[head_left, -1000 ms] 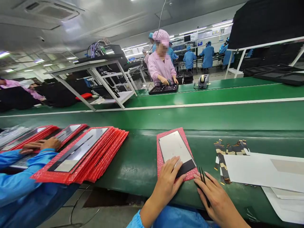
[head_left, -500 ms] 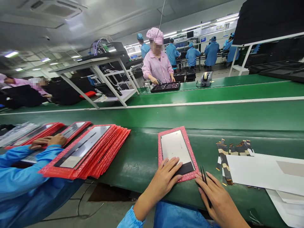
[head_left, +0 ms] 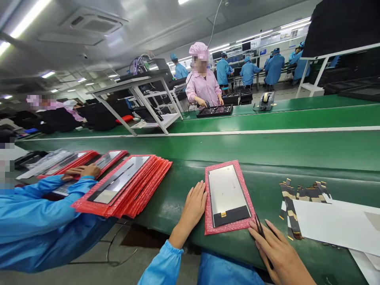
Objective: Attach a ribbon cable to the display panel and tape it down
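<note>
In front of me a display panel point(head_left: 228, 190) lies on a pink bubble-wrap sheet point(head_left: 209, 225) on the green bench. It has a pale back, a black strip across its near end and a small gold tab on that strip. My left hand point(head_left: 194, 202) rests flat at the left edge of the wrap, fingers stretched forward, holding nothing. At the near right corner of the wrap, my right hand point(head_left: 271, 247) holds dark tweezers point(head_left: 260, 227), tips pointing forward. The fingertips of that hand touch the wrap's corner.
Black-and-gold flex strips point(head_left: 311, 193) and white sheets point(head_left: 335, 221) lie to the right. At left stands a stack of red-wrapped panels point(head_left: 127, 186), beside a co-worker's blue sleeves point(head_left: 44, 213). Across the belt, a person in pink point(head_left: 204, 85) works at a black tray point(head_left: 215, 111).
My left hand has moved off the panel's near end to the left edge of the wrap, uncovering the black strip and gold tab. My right hand still holds the tweezers.
</note>
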A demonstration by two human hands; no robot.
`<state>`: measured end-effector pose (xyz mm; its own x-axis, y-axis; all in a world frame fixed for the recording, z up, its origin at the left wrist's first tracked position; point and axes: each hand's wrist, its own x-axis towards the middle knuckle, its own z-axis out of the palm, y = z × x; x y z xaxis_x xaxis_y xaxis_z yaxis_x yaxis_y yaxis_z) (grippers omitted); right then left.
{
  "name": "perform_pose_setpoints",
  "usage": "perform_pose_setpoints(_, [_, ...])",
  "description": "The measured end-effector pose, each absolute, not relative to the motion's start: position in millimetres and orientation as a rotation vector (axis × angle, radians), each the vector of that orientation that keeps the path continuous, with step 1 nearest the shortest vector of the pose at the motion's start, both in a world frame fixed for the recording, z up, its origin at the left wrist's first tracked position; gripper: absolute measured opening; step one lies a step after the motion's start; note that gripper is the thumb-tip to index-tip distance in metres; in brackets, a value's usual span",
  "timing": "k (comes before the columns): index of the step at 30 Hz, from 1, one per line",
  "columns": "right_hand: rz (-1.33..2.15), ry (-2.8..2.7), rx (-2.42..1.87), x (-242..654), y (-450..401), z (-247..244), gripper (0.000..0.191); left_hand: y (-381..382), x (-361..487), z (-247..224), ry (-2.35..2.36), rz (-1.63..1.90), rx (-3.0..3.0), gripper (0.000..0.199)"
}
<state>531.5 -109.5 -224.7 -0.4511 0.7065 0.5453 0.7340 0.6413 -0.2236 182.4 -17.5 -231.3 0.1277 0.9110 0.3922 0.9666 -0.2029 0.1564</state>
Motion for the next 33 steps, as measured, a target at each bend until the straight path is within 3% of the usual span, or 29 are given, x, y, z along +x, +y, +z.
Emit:
perform_pose_setpoints(7, [0.134, -2.27, -1.218, 542.7, -123.4, -207.0, 0.083, -11.9, 191.5, -228.1, -1.686, -0.744, -2.212, 0.051])
perform_pose_setpoints(13, [0.497, -2.282, -1.191, 556.5, -146.2, -185.3, 0.083, -9.6, 202.5, -229.6, -1.656, -0.965, -2.175, 0.063])
perform_pose_setpoints(16, [0.531, -1.963, -1.341, 583.3, -156.4, -182.1, 0.072, -10.8, 205.1, -229.2, -1.744, -1.0, -2.196, 0.064])
perform_pose_setpoints(21, [0.27, -1.417, -1.577, 640.4, -141.7, -154.7, 0.039, -14.9, 204.9, -227.2, -1.848, -1.01, -2.223, 0.06])
perform_pose_setpoints(29, [0.626, -1.825, -1.864, 637.7, -70.5, -142.5, 0.022, -14.6, 203.9, -227.2, -1.881, -1.045, -2.27, 0.057])
perform_pose_setpoints(33, [0.596, -1.979, -2.087, 627.8, -51.9, -153.6, 0.017, -15.1, 204.5, -227.4, -1.884, -1.083, -2.275, 0.055])
